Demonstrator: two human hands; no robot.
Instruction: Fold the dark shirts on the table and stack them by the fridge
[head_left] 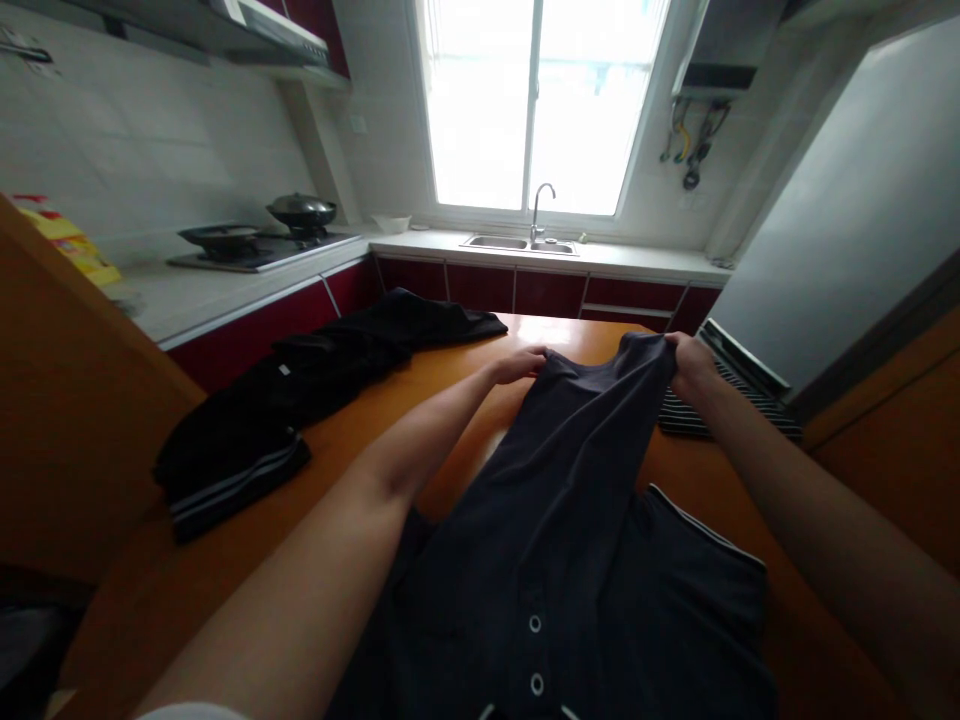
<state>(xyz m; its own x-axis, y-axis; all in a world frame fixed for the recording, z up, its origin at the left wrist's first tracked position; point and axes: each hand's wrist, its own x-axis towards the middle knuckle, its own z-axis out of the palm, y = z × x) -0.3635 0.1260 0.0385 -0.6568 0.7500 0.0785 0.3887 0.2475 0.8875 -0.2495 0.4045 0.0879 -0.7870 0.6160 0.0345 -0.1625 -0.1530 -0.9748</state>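
Observation:
A dark grey-blue shirt with white-rimmed buttons and white trim is spread over the wooden table, its collar end towards me. My left hand is closed on one far corner of the shirt's hem. The opposite corner is pinched in my right hand. Between the hands the far edge is lifted and sags in folds. One sleeve with a white-edged cuff lies out to the right; the other side is mostly hidden behind my left forearm.
Black clothes with grey stripes lie along the left of the table. A folded striped cloth is at the right edge, beside a dark flat item. Beyond are a counter with a sink, a hob with pans, and a tall grey panel.

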